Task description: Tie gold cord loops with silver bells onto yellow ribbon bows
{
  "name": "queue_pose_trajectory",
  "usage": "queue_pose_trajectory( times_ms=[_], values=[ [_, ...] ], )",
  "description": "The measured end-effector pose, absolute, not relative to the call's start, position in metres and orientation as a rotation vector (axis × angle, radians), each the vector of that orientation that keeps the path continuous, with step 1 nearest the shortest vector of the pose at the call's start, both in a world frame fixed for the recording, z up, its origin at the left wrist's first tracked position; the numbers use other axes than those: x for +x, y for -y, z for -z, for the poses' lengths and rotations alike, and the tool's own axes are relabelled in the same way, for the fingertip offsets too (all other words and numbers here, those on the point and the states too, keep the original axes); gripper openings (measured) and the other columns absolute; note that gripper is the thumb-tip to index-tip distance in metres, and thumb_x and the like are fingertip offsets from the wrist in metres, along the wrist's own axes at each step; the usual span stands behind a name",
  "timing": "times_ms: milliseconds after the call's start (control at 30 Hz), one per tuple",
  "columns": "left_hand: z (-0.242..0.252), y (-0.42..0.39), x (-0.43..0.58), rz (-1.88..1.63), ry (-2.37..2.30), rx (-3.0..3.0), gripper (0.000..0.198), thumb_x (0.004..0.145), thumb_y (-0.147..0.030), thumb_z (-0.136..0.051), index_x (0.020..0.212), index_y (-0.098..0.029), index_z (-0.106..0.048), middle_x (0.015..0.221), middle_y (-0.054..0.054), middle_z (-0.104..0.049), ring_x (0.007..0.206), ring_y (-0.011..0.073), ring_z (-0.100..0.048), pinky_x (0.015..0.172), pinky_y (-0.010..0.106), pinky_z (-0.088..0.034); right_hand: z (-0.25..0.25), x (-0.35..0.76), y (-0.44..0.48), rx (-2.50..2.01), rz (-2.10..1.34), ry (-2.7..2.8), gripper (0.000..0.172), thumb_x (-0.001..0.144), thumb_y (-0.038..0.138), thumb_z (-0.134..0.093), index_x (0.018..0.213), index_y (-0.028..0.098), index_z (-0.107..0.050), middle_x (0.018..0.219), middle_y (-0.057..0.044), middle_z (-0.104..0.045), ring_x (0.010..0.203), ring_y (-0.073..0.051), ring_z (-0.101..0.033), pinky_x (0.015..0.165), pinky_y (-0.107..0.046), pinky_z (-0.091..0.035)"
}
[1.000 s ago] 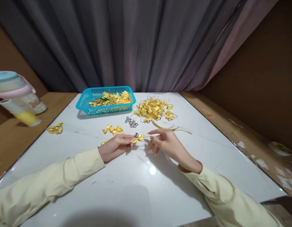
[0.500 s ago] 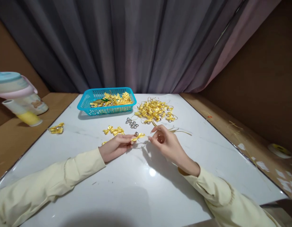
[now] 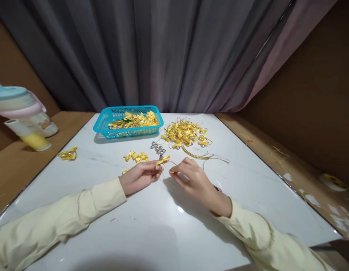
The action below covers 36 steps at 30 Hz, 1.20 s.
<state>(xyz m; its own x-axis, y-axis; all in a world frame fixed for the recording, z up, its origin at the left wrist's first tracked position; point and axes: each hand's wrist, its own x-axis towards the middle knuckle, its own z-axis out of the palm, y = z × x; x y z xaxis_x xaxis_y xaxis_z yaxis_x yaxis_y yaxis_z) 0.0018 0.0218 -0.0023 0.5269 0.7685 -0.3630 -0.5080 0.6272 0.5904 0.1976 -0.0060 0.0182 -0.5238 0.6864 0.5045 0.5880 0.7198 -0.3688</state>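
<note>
My left hand (image 3: 142, 176) lies on the white table (image 3: 151, 218) and pinches a small yellow ribbon bow (image 3: 162, 160) between thumb and fingertips. My right hand (image 3: 191, 177) is just to its right, fingers curled in a pinch on a thin gold thread that runs toward the bow. A few loose yellow bows (image 3: 136, 156) lie just behind my left hand. Several small silver bells (image 3: 158, 148) sit behind the held bow. A pile of finished yellow bows with bells (image 3: 184, 133) lies further back, with loose gold threads (image 3: 204, 156) beside it.
A blue plastic basket (image 3: 102, 126) holding yellow bows stands at the back left of the table. One yellow bow (image 3: 67, 154) lies near the left edge. A pastel drinking bottle (image 3: 20, 113) stands on the brown ledge at left. A tape roll (image 3: 332, 180) lies at right.
My right hand came down and left, closer to my left hand, and closed into a pinch on the thread. The bow in my left hand tilted up slightly.
</note>
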Motion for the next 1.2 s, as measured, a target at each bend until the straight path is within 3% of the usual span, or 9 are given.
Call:
queue_pose_trajectory(
  times_ms=[200,333,400,500,633,900,1067,1133,1200],
  values=[
    [-0.002,-0.009,0.007,-0.711,-0.790,0.862,0.035,0.096,-0.034,-0.033,0.106,-0.009,-0.055,0.077,0.012,-0.068,0.068,0.0159,-0.062,0.059,0.024,-0.047,-0.073,0.207,-0.017,-1.179,-0.583,2.190,0.010,0.077,0.013,-0.059,0.075,0.016,-0.068,0.072,-0.001,-0.068,0.066,-0.013,-0.057,0.063,-0.024,-0.042],
    [0.000,0.006,0.003,-0.903,-0.777,1.874,0.031,0.094,-0.027,-0.035,0.093,-0.011,-0.061,0.087,0.013,-0.068,0.084,0.0202,-0.063,0.078,0.034,-0.048,-0.106,0.213,-0.048,-1.365,-0.646,2.280,0.011,0.074,0.016,-0.060,0.073,0.013,-0.070,0.064,-0.001,-0.066,0.058,-0.011,-0.055,0.054,-0.022,-0.039],
    [0.002,0.008,-0.001,-1.089,-0.443,2.478,0.024,0.089,-0.020,-0.041,0.096,-0.009,-0.062,0.101,0.017,-0.067,0.105,0.0245,-0.058,0.091,0.038,-0.043,-0.118,0.217,-0.068,-1.409,-0.601,2.322,0.012,0.072,0.017,-0.060,0.074,0.013,-0.071,0.062,-0.001,-0.066,0.055,-0.011,-0.054,0.052,-0.021,-0.038],
    [0.005,0.005,-0.005,-1.198,0.075,2.985,0.023,0.085,-0.015,-0.046,0.100,-0.007,-0.062,0.114,0.017,-0.064,0.120,0.0212,-0.049,0.105,0.033,-0.033,-0.128,0.222,-0.102,-1.437,-0.522,2.311,0.011,0.068,0.018,-0.062,0.073,0.014,-0.072,0.064,-0.001,-0.068,0.058,-0.013,-0.058,0.054,-0.021,-0.040],
    [0.008,0.001,-0.006,-1.273,0.218,3.110,0.026,0.083,-0.021,-0.047,0.098,-0.008,-0.064,0.126,0.012,-0.057,0.129,0.0180,-0.040,0.113,0.030,-0.022,-0.134,0.224,-0.152,-1.432,-0.457,2.261,0.012,0.067,0.018,-0.062,0.073,0.013,-0.072,0.066,-0.003,-0.069,0.068,-0.015,-0.062,0.060,-0.020,-0.044],
    [0.010,0.000,-0.003,-1.202,0.297,3.180,0.026,0.081,-0.024,-0.043,0.082,-0.014,-0.066,0.131,0.010,-0.053,0.132,0.0194,-0.035,0.113,0.035,-0.024,-0.143,0.214,-0.201,-1.560,-0.422,2.137,0.017,0.065,0.010,-0.064,0.081,0.008,-0.070,0.076,-0.010,-0.071,0.069,-0.019,-0.064,0.061,-0.025,-0.048],
    [-0.005,0.003,-0.002,-0.950,0.273,3.230,0.026,0.082,-0.022,-0.043,0.080,-0.011,-0.066,0.110,0.017,-0.065,0.112,0.0243,-0.054,0.098,0.041,-0.042,-0.151,0.178,-0.144,-1.453,-0.442,2.236,0.020,0.080,0.021,-0.058,0.095,0.012,-0.067,0.098,-0.009,-0.069,0.089,-0.018,-0.063,0.077,-0.027,-0.047],
    [-0.010,0.003,0.004,-0.722,-0.063,3.146,0.022,0.081,-0.025,-0.050,0.073,-0.013,-0.066,0.083,0.013,-0.070,0.087,0.0220,-0.063,0.086,0.035,-0.049,-0.147,0.155,-0.095,-1.297,-0.585,2.428,0.026,0.082,0.039,-0.057,0.094,0.018,-0.068,0.094,-0.004,-0.070,0.083,-0.016,-0.063,0.073,-0.025,-0.048],
    [-0.010,0.003,0.017,-0.578,-0.473,2.983,0.024,0.080,-0.032,-0.053,0.070,-0.015,-0.066,0.067,0.004,-0.066,0.075,0.0184,-0.061,0.080,0.027,-0.050,-0.138,0.133,-0.044,-0.946,-0.699,2.795,0.045,0.075,0.052,-0.061,0.104,0.017,-0.063,0.104,-0.008,-0.066,0.087,-0.020,-0.062,0.071,-0.028,-0.048]
  ],
)
